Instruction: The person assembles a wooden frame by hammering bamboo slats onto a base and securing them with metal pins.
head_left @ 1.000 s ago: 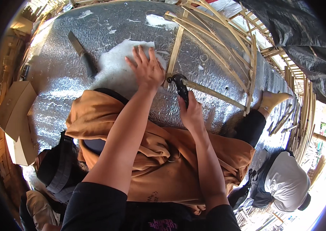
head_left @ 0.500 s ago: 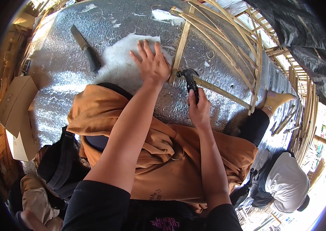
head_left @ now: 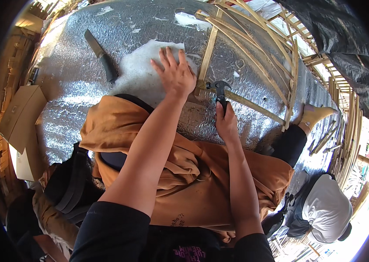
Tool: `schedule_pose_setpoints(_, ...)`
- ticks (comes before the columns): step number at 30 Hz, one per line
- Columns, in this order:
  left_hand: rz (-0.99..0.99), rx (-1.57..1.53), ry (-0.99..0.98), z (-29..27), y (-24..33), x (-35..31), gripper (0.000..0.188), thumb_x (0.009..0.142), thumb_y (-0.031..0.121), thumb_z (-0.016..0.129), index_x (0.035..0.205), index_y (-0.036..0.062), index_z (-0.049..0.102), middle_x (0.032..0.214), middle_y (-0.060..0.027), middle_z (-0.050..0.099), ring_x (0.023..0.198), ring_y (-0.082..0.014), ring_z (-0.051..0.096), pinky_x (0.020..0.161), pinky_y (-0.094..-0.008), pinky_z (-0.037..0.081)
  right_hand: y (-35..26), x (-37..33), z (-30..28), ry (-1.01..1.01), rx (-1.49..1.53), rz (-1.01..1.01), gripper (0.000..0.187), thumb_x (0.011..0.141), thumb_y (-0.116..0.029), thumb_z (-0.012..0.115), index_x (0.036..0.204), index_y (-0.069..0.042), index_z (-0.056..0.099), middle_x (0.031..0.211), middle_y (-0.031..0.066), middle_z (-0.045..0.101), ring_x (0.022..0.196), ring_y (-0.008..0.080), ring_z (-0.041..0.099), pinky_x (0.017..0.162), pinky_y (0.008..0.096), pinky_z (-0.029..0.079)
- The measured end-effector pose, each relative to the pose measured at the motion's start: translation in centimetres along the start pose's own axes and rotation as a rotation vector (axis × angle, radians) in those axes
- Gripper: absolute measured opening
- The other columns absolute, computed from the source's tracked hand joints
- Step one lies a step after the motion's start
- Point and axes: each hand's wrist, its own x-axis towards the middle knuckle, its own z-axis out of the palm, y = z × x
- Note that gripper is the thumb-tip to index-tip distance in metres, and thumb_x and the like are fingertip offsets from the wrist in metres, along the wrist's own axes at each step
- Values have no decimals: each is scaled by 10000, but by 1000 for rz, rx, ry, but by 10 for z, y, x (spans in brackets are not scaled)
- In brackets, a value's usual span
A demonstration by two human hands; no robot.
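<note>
My left hand (head_left: 176, 73) lies with fingers spread on a piece of white, fluffy sheet (head_left: 138, 65), its fingertips near the sheet's far edge. In my right hand (head_left: 226, 121) is a small black claw hammer (head_left: 220, 97), gripped by its handle. The hammer's head is over or beside a wooden strip (head_left: 250, 103) of a stick frame; I cannot tell whether they touch. To the left of the white sheet lies a large knife (head_left: 101, 56) with a dark handle.
Silvery foil sheeting (head_left: 68, 56) covers the surface. Long thin wooden strips (head_left: 254, 54) lie at the far right. A cardboard box (head_left: 22, 111) stands at the left. An orange-brown garment (head_left: 184, 174) covers my lap. Another person (head_left: 327, 207) in a white top is at the lower right.
The hammer's head has shifted slightly to the right and its handle tilts differently. My left hand stays spread on the white sheet. The whole view has moved a little.
</note>
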Motion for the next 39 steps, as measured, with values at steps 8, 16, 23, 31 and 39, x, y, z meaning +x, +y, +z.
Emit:
schedule_pose_setpoints(8,-15,3,-6,4,-6,-2,499,953,244,509,1424,80,488,1534,-267,369,1480,-444,249,1165,-701,112,-63,-14,-11,190,-157,-346,318,1004,-203,600,1190,33,495,714,253,656,623,459,664,497,521,502)
schedule_pose_setpoints(16,-9,-5,-32,-1,0,1,534,935,236,524,1440,85,439,1517,-264,379,1482,-448,238,1164,-709,92,-77,-14,-17,100,-146,-273,280,990,-179,615,1144,21,491,656,259,627,623,475,650,475,515,481)
schedule_pose_setpoints(23,5,-37,30,3,-2,2,523,919,219,534,1415,79,450,1526,-278,362,1480,-456,240,1160,-718,85,-57,-11,-5,-73,-444,-29,310,1017,-288,560,1163,-28,475,747,292,674,724,515,664,610,596,524)
schedule_pose_setpoints(31,-16,3,-71,1,-4,1,527,943,242,501,1444,94,437,1564,-276,318,1503,-450,200,1173,-705,57,-49,-14,2,-90,-388,-5,315,1023,-291,535,1175,-27,455,796,329,671,787,553,647,655,613,522)
schedule_pose_setpoints(39,-133,-277,-1,-23,9,-10,581,976,284,512,1426,-58,380,1562,-285,312,1498,-458,191,1193,-650,121,-40,-17,5,-34,-322,-26,306,1021,-283,530,1180,-39,438,780,340,660,783,564,637,639,629,505)
